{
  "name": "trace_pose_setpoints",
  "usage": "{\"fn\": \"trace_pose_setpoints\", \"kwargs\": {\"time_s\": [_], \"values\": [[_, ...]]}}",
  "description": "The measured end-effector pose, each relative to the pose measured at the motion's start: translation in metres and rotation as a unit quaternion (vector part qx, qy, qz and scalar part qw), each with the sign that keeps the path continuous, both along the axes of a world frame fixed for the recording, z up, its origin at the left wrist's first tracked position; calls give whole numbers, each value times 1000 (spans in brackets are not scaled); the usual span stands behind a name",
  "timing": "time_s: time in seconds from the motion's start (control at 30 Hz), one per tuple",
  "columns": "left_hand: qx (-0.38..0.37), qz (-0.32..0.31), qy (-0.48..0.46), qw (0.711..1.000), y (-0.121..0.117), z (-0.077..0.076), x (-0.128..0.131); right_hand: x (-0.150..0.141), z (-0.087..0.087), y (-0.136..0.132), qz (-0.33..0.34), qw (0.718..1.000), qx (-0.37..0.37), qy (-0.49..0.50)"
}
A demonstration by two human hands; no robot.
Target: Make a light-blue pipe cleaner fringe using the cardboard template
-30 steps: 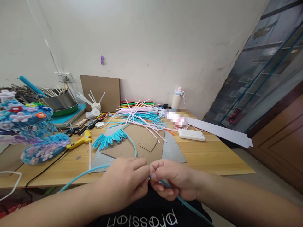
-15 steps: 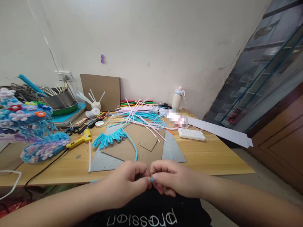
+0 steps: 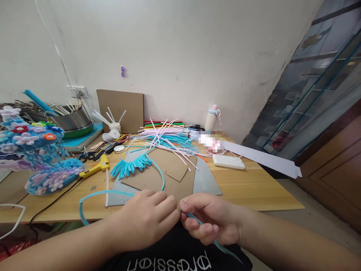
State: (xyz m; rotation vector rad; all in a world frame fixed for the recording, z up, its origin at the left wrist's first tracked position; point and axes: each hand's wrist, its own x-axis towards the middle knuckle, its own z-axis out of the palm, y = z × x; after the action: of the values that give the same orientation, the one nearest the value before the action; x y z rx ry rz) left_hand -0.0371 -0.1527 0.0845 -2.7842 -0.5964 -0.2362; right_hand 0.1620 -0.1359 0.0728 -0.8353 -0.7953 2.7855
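A single view, from 1 camera worn on the head, looks forward and down past the wearer's black garment point(image 3: 183, 242) at the bottom edge. The left hand point(image 3: 153, 218) and right hand point(image 3: 211, 220) sit nearest the lens, low and central; the table point(image 3: 254, 188) spreads at middle range, with the wall point(image 3: 183, 49) faced beyond, filling the top.

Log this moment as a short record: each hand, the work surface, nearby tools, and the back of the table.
Left hand: curled, fingertips hidden, blue strip emerging behind it
Right hand: pinching a blue strip
Work surface: brown cardboard on grey mat
Nearby tool: yellow glue gun, left of the blue looped fringe
Back of table: upright bottle, near the wall
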Motion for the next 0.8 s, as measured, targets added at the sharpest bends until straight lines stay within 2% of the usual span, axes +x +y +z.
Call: {"fn": "trace_pose_setpoints", "kwargs": {"time_s": [0.07, 0.13, 0.17, 0.2, 0.23, 0.27, 0.3, 0.33, 0.37, 0.4, 0.43, 0.47, 0.5, 0.57, 0.67, 0.73, 0.77, 0.8], "values": [[-34, 6, -27, 999, -3, 2, 1, -2, -3, -3, -15, 997, 79, -10], [-126, 26, -72, 989, -7, 5, 3, -3, -6, -8, -30, 979, 196, -34], [-193, 39, -95, 976, -9, 7, 4, -3, -7, -11, -34, 960, 274, -54], [-270, 57, -119, 954, -10, 8, 5, -3, -8, -14, -40, 925, 371, -77], [-353, 80, -142, 921, -11, 9, 6, -2, -7, -17, -45, 866, 488, -97], [-434, 106, -164, 879, -12, 9, 7, -1, -7, -19, -43, 780, 615, -108], [-512, 130, -181, 830, -12, 8, 8, 1, -6, -22, -36, 666, 737, -110], [-579, 150, -192, 778, -11, 6, 9, 3, -4, -23, -26, 536, 837, -105], [-628, 166, -200, 734, -10, 5, 9, 4, -4, -24, -18, 414, 905, -97], [-655, 176, -208, 705, -10, 3, 9, 6, -3, -23, -9, 322, 942, -94], [-661, 184, -215, 695, -9, 2, 9, 7, -4, -22, -8, 265, 959, -99], [-651, 192, -221, 701, -8, 1, 8, 9, -5, -21, -16, 238, 965, -110], [-632, 199, -225, 714, -8, 2, 6, 11, -7, -19, -27, 232, 965, -120], [-598, 209, -217, 743, -8, 6, 1, 19, -8, -13, -56, 236, 960, -139], [-600, 215, -168, 752, -5, 17, -15, 43, -3, -3, -138, 229, 944, -194], [-596, 220, -166, 754, -2, 24, -28, 66, 6, 4, -206, 226, 905, -295], [-585, 226, -185, 757, -1, 27, -34, 79, 10, 8, -258, 209, 872, -360], [-571, 231, -218, 757, 1, 28, -40, 93, 14, 12, -339, 171, 828, -412]]}}
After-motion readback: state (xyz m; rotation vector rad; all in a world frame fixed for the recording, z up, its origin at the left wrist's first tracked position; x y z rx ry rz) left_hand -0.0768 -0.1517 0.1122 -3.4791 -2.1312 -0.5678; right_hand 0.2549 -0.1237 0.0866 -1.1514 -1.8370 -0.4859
